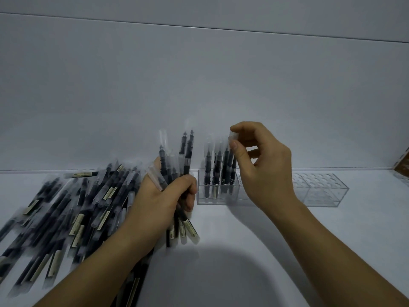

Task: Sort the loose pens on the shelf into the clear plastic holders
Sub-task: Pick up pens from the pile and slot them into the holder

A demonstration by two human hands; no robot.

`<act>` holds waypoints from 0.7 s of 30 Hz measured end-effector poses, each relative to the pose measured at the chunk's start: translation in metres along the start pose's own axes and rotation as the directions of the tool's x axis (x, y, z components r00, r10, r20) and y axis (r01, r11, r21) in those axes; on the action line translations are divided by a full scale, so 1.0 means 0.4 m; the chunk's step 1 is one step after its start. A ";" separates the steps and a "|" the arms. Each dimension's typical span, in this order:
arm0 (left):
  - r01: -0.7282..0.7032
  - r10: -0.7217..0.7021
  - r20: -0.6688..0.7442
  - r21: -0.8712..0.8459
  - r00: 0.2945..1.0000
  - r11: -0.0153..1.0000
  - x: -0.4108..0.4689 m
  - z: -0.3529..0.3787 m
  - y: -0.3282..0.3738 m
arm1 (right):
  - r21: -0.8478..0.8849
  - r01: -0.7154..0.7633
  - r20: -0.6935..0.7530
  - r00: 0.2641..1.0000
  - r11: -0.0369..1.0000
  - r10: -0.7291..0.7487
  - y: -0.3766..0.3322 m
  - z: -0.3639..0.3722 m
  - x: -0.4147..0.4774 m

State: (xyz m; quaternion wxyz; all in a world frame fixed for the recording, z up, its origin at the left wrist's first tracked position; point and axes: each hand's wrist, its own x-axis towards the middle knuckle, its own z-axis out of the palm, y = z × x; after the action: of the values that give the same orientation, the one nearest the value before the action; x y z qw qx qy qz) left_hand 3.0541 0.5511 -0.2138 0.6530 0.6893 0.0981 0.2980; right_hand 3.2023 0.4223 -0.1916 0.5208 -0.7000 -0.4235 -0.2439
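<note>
Right hand [263, 165]: thumb and index finger pinch the clear cap of one pen [231, 160], other fingers loosely curled behind. That pen is upright, lower end down in the near holder [219, 199], at the right end of the row already standing there. Can't tell if it is fully seated.

Standing pens [215, 171]: roughly four more, upright, caps up, dark barrels, side by side in the same holder.

Left hand [163, 196]: fist wrapped round a bunch [187, 151] of pens just left of the holder, not touching it. Bunch fans out, caps and tips up above the fist, label ends sticking out below it and close to the shelf [243, 251].

More clear holders [321, 191] continue right along the back of the shelf, in line with the first, part hidden behind the right hand; hole grid visible on top.

Loose pile [77, 207]: many pens lying flat and crossed over each other on the left of the shelf, running under the left forearm. Blurred, no count.

Wall [199, 85] behind is plain white. Brown object [403, 160] at the far right edge, cropped, can't identify.
</note>
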 end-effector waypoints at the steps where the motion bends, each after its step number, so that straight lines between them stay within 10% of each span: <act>1: -0.020 0.020 0.005 0.005 1.000 1.000 0.000 0.001 0.003 | -0.034 0.025 0.008 1.000 0.999 -0.024 0.002 0.002 -0.001; 10: -0.050 0.048 0.027 0.061 0.998 0.997 -0.005 -0.002 0.006 | -0.133 0.072 -0.014 0.997 0.988 -0.075 0.000 0.013 -0.011; 21: -0.003 -0.005 0.117 0.069 0.993 0.998 -0.012 0.013 0.014 | 0.476 -0.242 0.149 0.970 0.845 0.194 -0.085 0.012 -0.029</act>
State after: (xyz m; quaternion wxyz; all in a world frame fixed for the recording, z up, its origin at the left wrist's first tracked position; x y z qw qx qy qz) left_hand 3.0516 0.5433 -0.2095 0.6335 0.7277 0.0702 0.2533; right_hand 3.1667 0.4262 -0.1846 0.6848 -0.5991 -0.4134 -0.0342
